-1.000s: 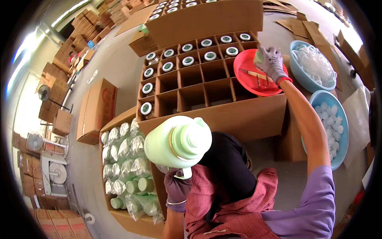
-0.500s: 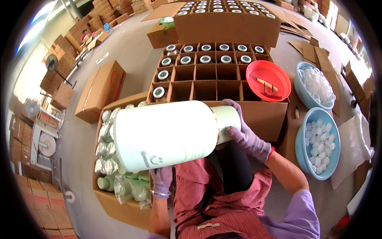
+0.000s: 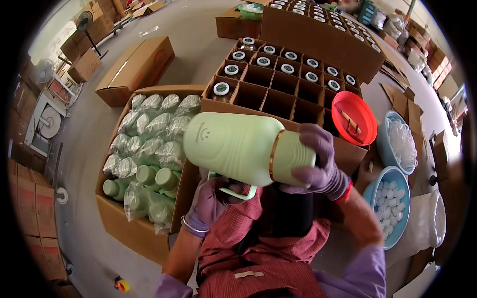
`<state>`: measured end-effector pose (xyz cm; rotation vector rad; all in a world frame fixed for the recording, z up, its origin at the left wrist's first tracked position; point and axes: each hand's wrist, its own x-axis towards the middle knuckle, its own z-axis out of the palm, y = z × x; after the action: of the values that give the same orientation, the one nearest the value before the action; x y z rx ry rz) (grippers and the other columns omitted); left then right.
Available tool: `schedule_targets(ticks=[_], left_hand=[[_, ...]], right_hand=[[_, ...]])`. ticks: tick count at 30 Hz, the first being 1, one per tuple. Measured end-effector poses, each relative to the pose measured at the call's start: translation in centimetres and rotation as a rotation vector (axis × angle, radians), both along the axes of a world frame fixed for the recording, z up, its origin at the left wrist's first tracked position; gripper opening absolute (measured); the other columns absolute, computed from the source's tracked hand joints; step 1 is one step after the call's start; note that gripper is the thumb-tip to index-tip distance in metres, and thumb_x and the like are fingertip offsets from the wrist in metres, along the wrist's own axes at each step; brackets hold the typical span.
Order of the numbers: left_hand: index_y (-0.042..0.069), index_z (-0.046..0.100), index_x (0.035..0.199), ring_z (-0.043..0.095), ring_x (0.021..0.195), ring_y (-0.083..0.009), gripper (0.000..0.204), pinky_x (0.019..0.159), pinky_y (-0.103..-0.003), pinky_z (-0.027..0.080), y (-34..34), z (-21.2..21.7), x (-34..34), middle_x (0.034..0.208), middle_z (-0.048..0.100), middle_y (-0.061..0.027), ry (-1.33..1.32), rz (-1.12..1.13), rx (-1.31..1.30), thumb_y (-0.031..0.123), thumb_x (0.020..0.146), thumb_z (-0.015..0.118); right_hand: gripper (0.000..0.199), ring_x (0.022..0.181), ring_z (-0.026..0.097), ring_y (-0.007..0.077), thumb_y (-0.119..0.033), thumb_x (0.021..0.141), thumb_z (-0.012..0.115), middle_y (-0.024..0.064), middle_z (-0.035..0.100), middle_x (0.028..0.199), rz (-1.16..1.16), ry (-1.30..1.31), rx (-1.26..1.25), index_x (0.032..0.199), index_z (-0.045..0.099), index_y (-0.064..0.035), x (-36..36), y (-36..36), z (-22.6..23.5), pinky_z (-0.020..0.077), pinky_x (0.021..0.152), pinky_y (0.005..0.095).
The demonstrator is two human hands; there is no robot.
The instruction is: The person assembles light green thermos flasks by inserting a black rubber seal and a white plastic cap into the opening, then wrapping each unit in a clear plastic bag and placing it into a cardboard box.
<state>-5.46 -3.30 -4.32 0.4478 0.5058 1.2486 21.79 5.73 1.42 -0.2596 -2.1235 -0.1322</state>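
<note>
Across my lap lies a large pale green vacuum flask, tipped on its side, its cap end to the right. A copper-coloured ring runs below the cap, and a small smiling face marks the body. My gloved right hand is closed around the cap. Beneath the body, my gloved left hand is wrapped around the flask's handle; some of its fingers are hidden. To the left, an open carton holds several similar green flasks, many in clear plastic bags.
Ahead stands a divided carton, partly filled with white-lidded jars. On its right corner sits a red bowl with hand tools. Two blue basins hold white caps and white loops. A closed carton stands at the far left.
The flask has tilted further and sits lower, its cap end dipping right. Its handle and my left hand now show more fully. My view has turned, showing more of the left carton.
</note>
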Motion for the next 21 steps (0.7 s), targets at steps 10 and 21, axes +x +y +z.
schedule_targets(ticks=[10,21], left_hand=[[0.012,0.049,0.141,0.049,0.131,-0.028,0.051,0.112,-0.046,0.038,2.9,-2.0,1.3,0.141,0.049,-0.0132,1.186,0.099,1.106,0.018,0.091,0.06],[0.002,0.05,0.137,0.055,0.118,-0.033,0.051,0.103,-0.043,0.045,-0.6,-8.3,-7.9,0.129,0.055,-0.0197,1.478,0.448,0.412,0.011,0.089,0.064]], right_hand=[[0.069,0.12,0.059,0.0267,-0.059,0.099,0.045,0.0156,0.058,0.135,0.284,0.584,-2.036,0.143,0.046,-0.0059,5.0,2.4,-3.8,0.0468,0.105,0.0416],[0.043,0.107,0.061,0.0228,-0.028,0.084,0.071,0.0109,0.063,0.112,0.212,-0.53,-1.386,0.119,0.066,-0.0047,-1.1,1.2,-1.3,0.0477,0.097,0.0349]])
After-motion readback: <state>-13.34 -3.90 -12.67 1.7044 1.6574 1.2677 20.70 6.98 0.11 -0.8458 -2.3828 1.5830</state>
